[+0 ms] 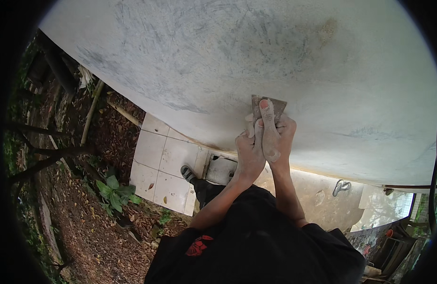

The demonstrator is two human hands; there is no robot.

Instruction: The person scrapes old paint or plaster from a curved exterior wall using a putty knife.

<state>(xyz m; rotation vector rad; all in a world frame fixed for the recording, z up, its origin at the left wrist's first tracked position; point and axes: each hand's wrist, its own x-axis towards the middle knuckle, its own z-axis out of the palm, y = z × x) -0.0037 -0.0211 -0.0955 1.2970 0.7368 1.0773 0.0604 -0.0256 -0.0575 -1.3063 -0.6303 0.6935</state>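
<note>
Both hands meet in front of the wall, coated in pale dust. Between them is a small, flat grey-brown piece of what looks like sandpaper, its upper corners sticking out past the fingers. My right hand presses its thumb flat along the face of the piece. Lower and to the left, my left hand grips the bottom of it, thumb up against the right thumb. Behind them curves a white wall with grey smudges and scratch-like streaks; whether the piece touches it I cannot tell.
Pale floor tiles run along the wall's foot, where a sandaled foot stands beside a square grey cover. Leaf-strewn soil, a green plant and branches lie left. At right rests a grey flip-flop.
</note>
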